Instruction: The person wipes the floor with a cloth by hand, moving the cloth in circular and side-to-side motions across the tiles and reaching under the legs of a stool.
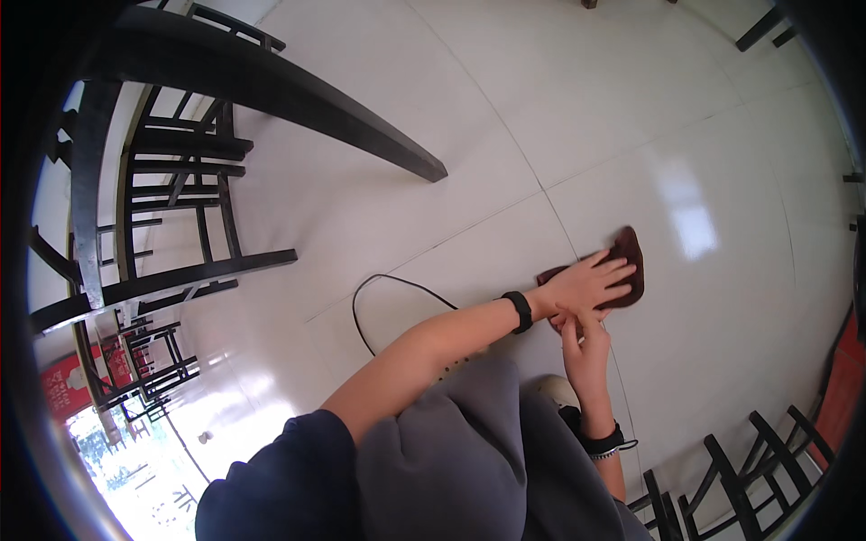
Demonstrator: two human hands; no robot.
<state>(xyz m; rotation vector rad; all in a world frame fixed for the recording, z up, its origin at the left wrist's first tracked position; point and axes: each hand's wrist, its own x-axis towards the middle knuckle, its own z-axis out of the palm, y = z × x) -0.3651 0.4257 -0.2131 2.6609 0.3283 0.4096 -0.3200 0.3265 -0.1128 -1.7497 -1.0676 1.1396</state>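
Observation:
A dark red-brown item (633,260), perhaps of leather, lies on the tiled floor. Across its top rests my left hand (592,284), palm down with the fingers spread. My right hand (585,338) is bent at the item's near edge, below the left hand, its fingertips close together. Whether those fingertips pinch the edge cannot be made out. The left hand and the fingers hide much of the item's middle. A black band circles my left wrist; the right wrist bears a black band and a beaded bracelet.
A black cable (362,304) loops over the floor left of my left forearm. Dark wooden furniture (270,88) reaches in from the upper left, with stools or chairs (220,203) below it. More dark legs (744,466) stand at lower right. My shoe (556,390) is near my right wrist.

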